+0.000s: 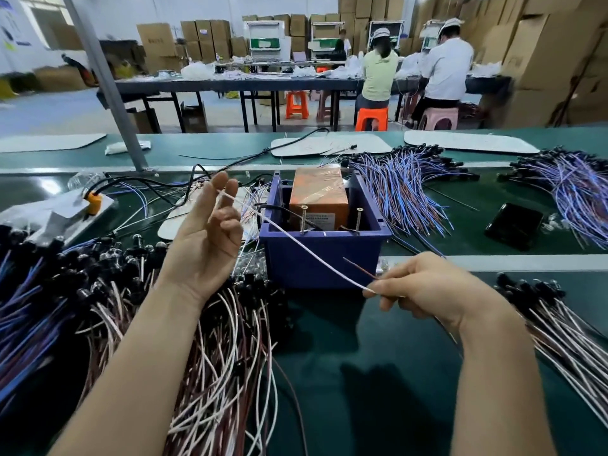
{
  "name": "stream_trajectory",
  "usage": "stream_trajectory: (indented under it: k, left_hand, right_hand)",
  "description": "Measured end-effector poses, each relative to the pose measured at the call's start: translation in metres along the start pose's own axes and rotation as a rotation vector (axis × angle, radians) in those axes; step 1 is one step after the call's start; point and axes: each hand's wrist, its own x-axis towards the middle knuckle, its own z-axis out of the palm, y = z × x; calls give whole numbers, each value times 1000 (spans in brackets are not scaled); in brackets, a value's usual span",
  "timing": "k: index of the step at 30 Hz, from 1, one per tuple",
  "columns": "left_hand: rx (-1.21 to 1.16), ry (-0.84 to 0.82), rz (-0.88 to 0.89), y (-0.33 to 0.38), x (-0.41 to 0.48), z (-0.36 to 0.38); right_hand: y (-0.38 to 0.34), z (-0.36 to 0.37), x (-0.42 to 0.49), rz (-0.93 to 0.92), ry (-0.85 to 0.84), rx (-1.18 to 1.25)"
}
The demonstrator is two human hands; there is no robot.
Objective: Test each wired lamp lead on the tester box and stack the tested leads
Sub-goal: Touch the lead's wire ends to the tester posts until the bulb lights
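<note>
The tester box (324,255) is a blue bin holding an orange unit (318,195), with two upright screws (303,218) at its front edge. In front of the box my right hand (424,287) pinches a lamp lead's white wire (296,241) and brown wire (358,267). The white wire stretches up and left to my left hand (210,235), which is raised palm-up with the wire's end between its fingers. A heap of white and brown leads (204,340) with black lamp heads lies under my left arm. A fanned row of similar leads (559,330) lies at the right.
Bundles of blue and purple leads (408,189) lie behind and right of the box, more (19,317) at the far left. A black phone (513,225) rests on the green belt (378,373). A metal post (112,90) rises at the left. Two people sit at a far table.
</note>
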Motion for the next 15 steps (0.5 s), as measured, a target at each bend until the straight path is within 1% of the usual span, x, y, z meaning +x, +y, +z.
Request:
stream_trajectory:
  k: [2,3,4,6,8,9,10,12,15]
  left_hand:
    - [-18,1,-20,-6,1,-1]
    - [34,2,-30,-8,1,-2]
    - [143,-3,-52,-10,0,-2]
    - [464,-53,-149,-13,-2,-2]
    - [758,-129,-238,-19,-6,-1]
    - [871,-143,-244,-24,-8,0]
    - [950,-140,-230,-28,-9,1]
    - [1031,-121,-174,-37,-10,4]
    - [1138,-107,-90,-43,-8,4]
  right_hand:
    - [2,2,4,35,4,6]
    - [2,3,5,51,11,19]
    - [1,3,6,62,29,31]
    - [0,0,6,46,121,17]
    - [-2,-4,4,-18,222,13]
    - [-3,-6,3,-47,256,22]
    - [-3,-7,1,-68,279,29]
    - [-5,-7,0,-99,295,51]
    - [-11,-2,1,-110,264,163]
